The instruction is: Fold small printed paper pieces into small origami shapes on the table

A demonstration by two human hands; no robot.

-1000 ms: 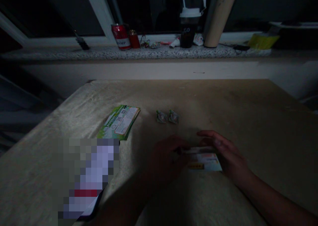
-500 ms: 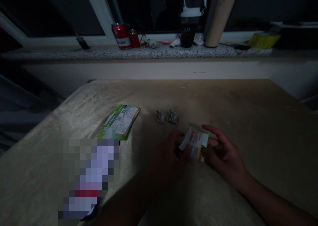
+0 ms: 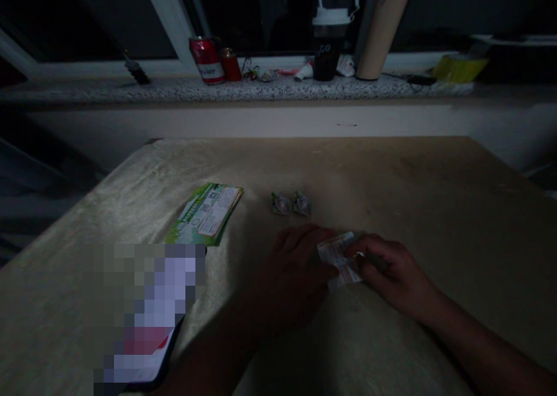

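Both my hands meet over a small folded paper slip (image 3: 340,258), white with orange print, just above the tan table (image 3: 391,181). My left hand (image 3: 292,275) pinches its left side with fingers closed. My right hand (image 3: 391,271) grips its right side, fingers curled round it. Two small folded green paper pieces (image 3: 290,203) lie side by side on the table just beyond my hands. A stack of green printed leaflets (image 3: 206,213) lies to the left.
A phone with a blurred-out screen (image 3: 145,312) lies at the near left. On the stone window sill (image 3: 130,91) stand a red can (image 3: 205,60), a dark cup with white lid (image 3: 328,45), a cardboard tube (image 3: 383,27) and a yellow bag (image 3: 459,68). The room is dim.
The paper lay flatter and larger under my hands; I lifted it, and now it is smaller and more folded, held tightly between both hands. The view shifted slightly down.
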